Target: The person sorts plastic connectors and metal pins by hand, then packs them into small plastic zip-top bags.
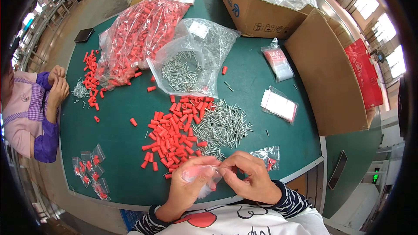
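Note:
Near the table's front edge, my left hand [185, 189] holds a small clear plastic bag [203, 175] between thumb and fingers. Something red shows through the bag's lower part. The thumb and fingertips of my right hand [252, 177] pinch the bag's right edge. Just beyond my hands lie a heap of red tapered plastic caps [167, 137] and, to its right, a pile of silver screws [223, 126]. A filled small bag [271, 157] with red pieces lies beside my right hand.
Behind the heaps stand a large bag of red caps [143, 35] and an opened bag of screws [180, 72]. Cardboard boxes [335, 78] border the right side. Packs of bags [279, 105] lie nearby. At left, a co-worker's hands [58, 85] are near small piles; several filled bags [92, 165] lie front left.

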### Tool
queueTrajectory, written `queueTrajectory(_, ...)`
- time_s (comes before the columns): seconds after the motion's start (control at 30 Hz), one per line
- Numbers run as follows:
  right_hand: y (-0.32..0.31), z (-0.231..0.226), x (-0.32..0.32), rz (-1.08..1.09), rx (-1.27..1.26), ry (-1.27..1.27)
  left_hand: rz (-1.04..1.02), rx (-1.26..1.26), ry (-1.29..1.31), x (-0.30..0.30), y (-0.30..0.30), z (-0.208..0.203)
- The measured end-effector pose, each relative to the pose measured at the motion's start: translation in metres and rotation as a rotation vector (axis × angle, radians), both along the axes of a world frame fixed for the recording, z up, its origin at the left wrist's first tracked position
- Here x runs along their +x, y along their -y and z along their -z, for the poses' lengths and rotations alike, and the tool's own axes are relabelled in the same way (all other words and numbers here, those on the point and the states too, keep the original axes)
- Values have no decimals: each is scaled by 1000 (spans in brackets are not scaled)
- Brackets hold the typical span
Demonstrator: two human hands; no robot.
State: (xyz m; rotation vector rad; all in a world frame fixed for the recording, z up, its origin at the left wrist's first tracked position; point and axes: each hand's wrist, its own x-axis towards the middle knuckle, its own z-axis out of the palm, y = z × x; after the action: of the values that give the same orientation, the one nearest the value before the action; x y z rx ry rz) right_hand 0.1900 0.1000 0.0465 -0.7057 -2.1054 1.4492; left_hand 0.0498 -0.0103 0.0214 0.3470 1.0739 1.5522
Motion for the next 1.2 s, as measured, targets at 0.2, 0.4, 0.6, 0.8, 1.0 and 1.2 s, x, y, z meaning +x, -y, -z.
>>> queueTrajectory(0.2, -4, -4, 11, -17, -37, 18, 216, -51, -256, -11, 7, -2)
queueTrajectory(0.4, -11, -1, 18, -91, 82, -9, 84, -22, -434, 2, 1, -12)
queueTrajectory(0.6, -10, 0, 22, -56, 41, -34, 131, -62, -517, 2, 2, -14)
queueTrajectory(0.8, -4, 8, 37, 151, 408, 82, 104, -151, -636, -2, 9, -11)
queueTrajectory(1.0, -2, 47, 78, 248, 746, 399, -1, -138, -622, -1, 7, -8)
queueTrajectory(1.2, -27, 41, 95, 476, 839, 468, 18, -138, -684, 4, 2, -8)
